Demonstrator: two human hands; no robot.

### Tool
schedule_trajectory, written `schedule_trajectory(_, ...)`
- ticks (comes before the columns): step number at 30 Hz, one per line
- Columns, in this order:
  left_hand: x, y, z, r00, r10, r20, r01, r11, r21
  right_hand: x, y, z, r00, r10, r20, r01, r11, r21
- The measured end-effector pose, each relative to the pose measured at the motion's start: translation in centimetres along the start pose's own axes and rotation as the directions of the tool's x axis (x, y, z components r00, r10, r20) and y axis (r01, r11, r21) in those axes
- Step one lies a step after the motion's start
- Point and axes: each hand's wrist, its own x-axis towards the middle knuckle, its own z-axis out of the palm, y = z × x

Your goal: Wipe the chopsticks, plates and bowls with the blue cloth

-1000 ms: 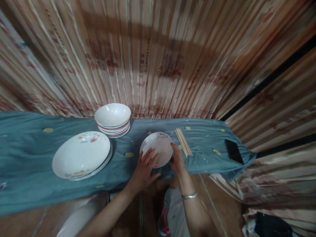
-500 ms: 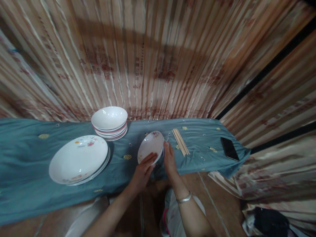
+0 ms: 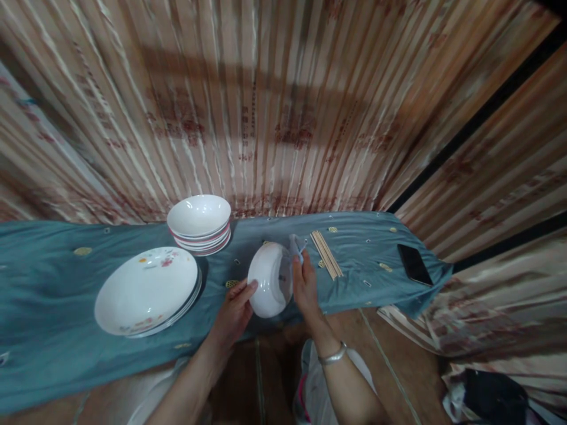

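Observation:
A white bowl [image 3: 264, 283] is held up on its side in front of me, its outer surface and base showing. My left hand [image 3: 234, 310] is closed on the bowl's left edge, thumb on the outside. Against the right side of the bowl, my right hand [image 3: 303, 283] pinches a thin pale cloth [image 3: 295, 247], which sticks up past the fingertips. Several wooden chopsticks [image 3: 326, 255] lie just right of that hand. Left of the bowl are a stack of white bowls [image 3: 199, 215] with red-edged rims and a stack of large floral plates [image 3: 148, 289].
A teal patterned cloth [image 3: 354, 236] covers the long narrow table. A black phone [image 3: 414, 264] lies near its right end. Pleated curtains [image 3: 266, 118] hang close behind and on the right, with dark poles. A dark bag [image 3: 494, 395] sits on the floor at lower right.
The bowl has been turned from showing its floral inside to showing its outside and base. My left hand has shifted from across the inside to the left edge. More of the cloth shows.

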Motion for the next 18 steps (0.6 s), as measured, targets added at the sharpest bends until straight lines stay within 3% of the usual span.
schedule_trajectory(2,0.2,-0.1,-0.1,1.0,-0.005,-0.009,0.005,1.0,-0.01,-0.9,-0.6,0.4,0.976,-0.183,0.12,0.205,0.958,-0.201)
schedule_trajectory(4,0.4,-0.2,-0.2,0.999,0.037,-0.014,-0.037,0.999,-0.013,-2.0,-1.4,1.1,0.886,-0.325,0.331,0.432,0.839,-0.331)
schedule_trajectory(6,0.7,-0.4,-0.5,0.996,0.088,-0.009,-0.088,0.996,-0.013,-2.8,-2.0,1.8,0.764,-0.365,0.532,0.602,0.7,-0.385)
schedule_trajectory(8,0.9,-0.4,-0.7,0.994,0.109,0.006,-0.109,0.994,-0.026,-3.1,-2.3,2.5,0.712,-0.367,0.598,0.672,0.602,-0.431)
schedule_trajectory(12,0.8,-0.2,-0.5,0.994,0.09,0.064,-0.087,0.995,-0.043,-1.8,-2.1,3.0,0.755,-0.366,0.543,0.643,0.576,-0.505)
schedule_trajectory(18,0.2,0.4,-0.1,0.994,0.056,0.095,-0.054,0.998,-0.02,1.1,-1.4,2.6,0.847,-0.335,0.413,0.515,0.707,-0.484)
